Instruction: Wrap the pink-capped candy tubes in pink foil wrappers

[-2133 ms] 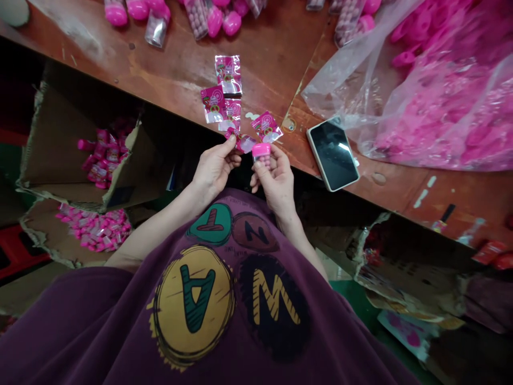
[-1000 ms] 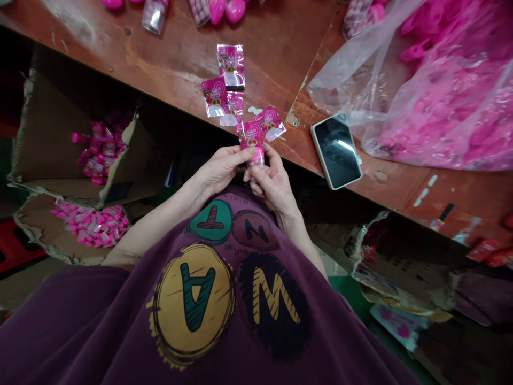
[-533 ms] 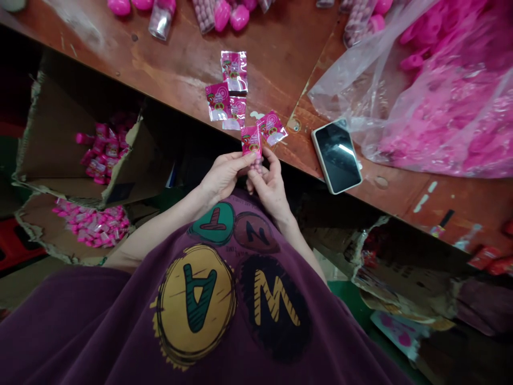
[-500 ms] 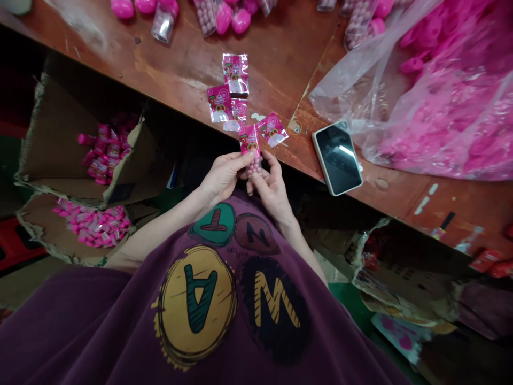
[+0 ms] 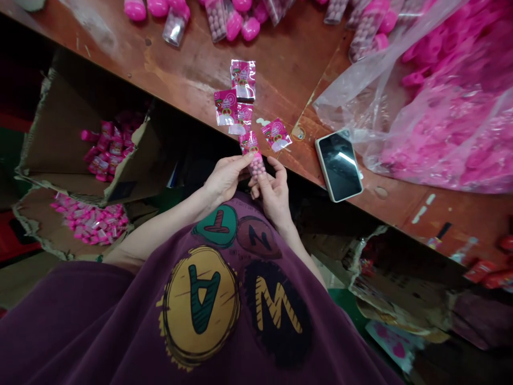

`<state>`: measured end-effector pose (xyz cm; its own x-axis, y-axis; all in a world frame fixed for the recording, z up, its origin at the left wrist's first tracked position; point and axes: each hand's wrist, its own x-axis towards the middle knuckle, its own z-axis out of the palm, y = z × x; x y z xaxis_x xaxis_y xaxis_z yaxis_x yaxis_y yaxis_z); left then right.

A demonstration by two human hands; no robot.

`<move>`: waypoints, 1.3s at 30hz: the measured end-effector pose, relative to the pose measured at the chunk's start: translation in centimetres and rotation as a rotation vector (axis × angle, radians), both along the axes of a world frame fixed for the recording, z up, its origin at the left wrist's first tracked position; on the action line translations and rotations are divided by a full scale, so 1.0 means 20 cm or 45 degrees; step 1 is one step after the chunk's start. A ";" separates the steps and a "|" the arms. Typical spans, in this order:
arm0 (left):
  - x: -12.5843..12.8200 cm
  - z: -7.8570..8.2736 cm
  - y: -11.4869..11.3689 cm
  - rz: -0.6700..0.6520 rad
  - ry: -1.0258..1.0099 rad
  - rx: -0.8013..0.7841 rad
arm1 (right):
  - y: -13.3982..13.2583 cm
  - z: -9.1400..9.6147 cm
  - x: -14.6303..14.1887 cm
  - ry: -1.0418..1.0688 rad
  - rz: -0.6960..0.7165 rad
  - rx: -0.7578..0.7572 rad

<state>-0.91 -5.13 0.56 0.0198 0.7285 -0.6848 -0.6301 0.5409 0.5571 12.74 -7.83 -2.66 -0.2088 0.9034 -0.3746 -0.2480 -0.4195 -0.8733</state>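
At the table's near edge, both hands hold a small clear bottle (image 5: 257, 167) of pale pink candy balls with a pink top. Its top points away from me, toward a printed pink label sleeve (image 5: 248, 141). My left hand (image 5: 225, 179) has its thumb pressed where sleeve and bottle top meet; whether the sleeve is around the top I cannot tell. My right hand (image 5: 274, 190) pinches the bottle's lower end between thumb and fingers. Just beyond lie more printed pink sleeves, one (image 5: 276, 133) to the right and another (image 5: 225, 107) to the left in a small overlapping group.
Filled candy bottles (image 5: 216, 21) lie along the table's far side. A phone (image 5: 340, 166) rests right of my hands, beside a clear plastic bag (image 5: 441, 155) of pink parts. Left and below the table, cardboard boxes (image 5: 52, 128) hold finished pink bottles (image 5: 106, 147).
The bottle shows more clearly between my hands, and less of the sleeve sticks out past my left thumb. My right hand stays at the bottle's lower end. The whole view has shifted slightly.
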 end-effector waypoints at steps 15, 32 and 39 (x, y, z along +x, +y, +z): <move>-0.01 -0.01 -0.04 -0.067 -0.022 0.047 | 0.01 0.00 -0.04 0.170 -0.010 -0.033; -0.02 -0.02 -0.07 -0.181 -0.118 0.058 | 0.12 -0.05 -0.09 0.290 0.185 -0.122; -0.36 0.05 -0.13 0.209 -0.047 0.056 | 0.17 0.05 -0.14 -0.392 0.528 0.281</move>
<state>-8.02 -7.81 1.50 -0.0774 0.7533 -0.6531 -0.7283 0.4046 0.5531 9.92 -4.38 -1.66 -0.4744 0.8326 -0.2857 0.1788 -0.2267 -0.9574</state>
